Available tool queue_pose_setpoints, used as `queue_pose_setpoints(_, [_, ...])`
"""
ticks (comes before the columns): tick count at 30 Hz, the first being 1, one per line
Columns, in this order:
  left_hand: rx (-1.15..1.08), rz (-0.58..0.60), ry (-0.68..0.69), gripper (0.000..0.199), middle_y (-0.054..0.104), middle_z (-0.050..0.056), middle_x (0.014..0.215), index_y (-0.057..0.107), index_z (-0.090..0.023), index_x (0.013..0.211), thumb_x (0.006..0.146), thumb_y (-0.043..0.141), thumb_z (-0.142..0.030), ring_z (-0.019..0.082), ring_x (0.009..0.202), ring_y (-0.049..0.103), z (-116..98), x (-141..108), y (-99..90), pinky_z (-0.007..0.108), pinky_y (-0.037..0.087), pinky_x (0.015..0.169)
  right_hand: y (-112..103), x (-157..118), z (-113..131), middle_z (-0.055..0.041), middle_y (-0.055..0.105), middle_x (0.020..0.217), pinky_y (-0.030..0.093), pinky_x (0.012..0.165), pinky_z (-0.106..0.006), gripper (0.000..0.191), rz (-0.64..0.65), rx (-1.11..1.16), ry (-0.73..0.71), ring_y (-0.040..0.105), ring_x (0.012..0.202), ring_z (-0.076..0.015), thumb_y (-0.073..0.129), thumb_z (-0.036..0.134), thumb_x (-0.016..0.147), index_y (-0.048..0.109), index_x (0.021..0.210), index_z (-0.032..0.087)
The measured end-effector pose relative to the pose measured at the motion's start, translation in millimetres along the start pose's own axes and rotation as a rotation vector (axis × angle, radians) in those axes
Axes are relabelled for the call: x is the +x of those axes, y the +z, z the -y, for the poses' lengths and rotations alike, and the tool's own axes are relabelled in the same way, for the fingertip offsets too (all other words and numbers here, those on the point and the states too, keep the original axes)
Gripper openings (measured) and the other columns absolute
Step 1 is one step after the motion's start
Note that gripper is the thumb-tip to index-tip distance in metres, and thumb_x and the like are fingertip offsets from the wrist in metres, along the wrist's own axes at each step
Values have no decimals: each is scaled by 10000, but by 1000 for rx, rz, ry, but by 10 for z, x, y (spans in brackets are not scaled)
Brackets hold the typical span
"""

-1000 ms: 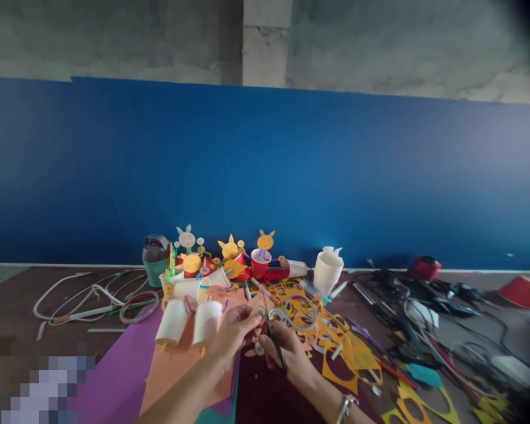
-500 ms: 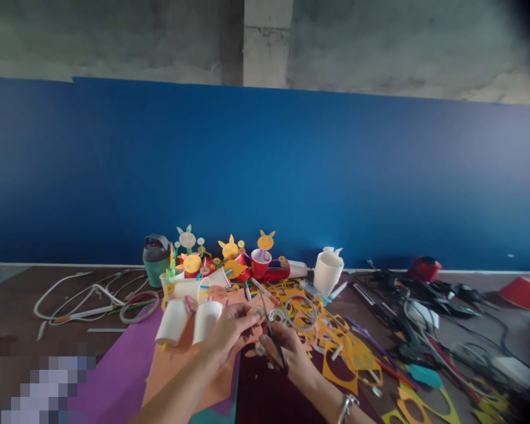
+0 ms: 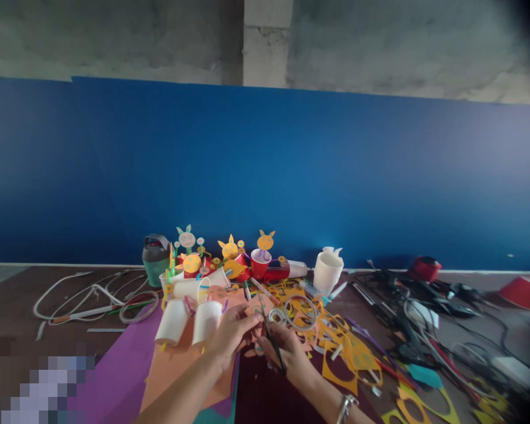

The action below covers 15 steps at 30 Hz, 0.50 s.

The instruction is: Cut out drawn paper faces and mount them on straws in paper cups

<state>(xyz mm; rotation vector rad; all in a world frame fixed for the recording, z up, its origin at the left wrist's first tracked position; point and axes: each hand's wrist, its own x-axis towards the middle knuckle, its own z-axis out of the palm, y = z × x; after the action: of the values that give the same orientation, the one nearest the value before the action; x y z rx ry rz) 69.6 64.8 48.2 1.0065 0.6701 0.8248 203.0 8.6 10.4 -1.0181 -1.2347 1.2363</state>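
My left hand (image 3: pixel 233 333) pinches a small piece of salmon-coloured paper (image 3: pixel 257 306) near the middle of the table. My right hand (image 3: pixel 286 348) is closed on dark-handled scissors (image 3: pixel 270 335), whose blades point up and away beside the paper and the left fingertips. How far the blades are apart is too small to tell. Two white paper cups (image 3: pixel 207 323) lie to the left of my left hand, on orange paper (image 3: pixel 181 377). A tape roll (image 3: pixel 277 317) is just beyond my right hand.
Behind the hands stand red cups (image 3: pixel 260 265) with paper animal faces. Cut yellow paper scraps (image 3: pixel 340 368) spread to the right, a white cup (image 3: pixel 328 272) behind them. Black cables and tools lie far right, white cables (image 3: pixel 92 294) left. A green container (image 3: pixel 156 262) stands at the back left.
The scissors and the right fingers have shifted slightly left, nearer the left fingertips. The held paper has turned a little.
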Motion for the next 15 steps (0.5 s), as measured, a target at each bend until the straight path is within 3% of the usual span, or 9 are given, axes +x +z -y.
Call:
queue_pose_setpoints(5, [14, 21, 0, 170, 583, 0, 554, 613, -117, 653, 646, 734, -237, 73, 471, 496, -13, -7, -7, 176, 353, 450, -3, 5, -10, 72, 463, 524, 278, 365, -166, 419, 22, 20, -8, 373, 389, -42, 706, 534, 686, 523, 764, 165])
queue_pose_setpoints(15, [28, 14, -4, 178, 594, 9, 561, 633, -114, 666, 651, 754, -243, 72, 484, 505, -48, -6, -39, 180, 374, 478, -12, -14, 7, 79, 414, 518, 231, 381, -173, 377, 22, -11, 4, 312, 412, -37, 695, 488, 724, 504, 728, 163])
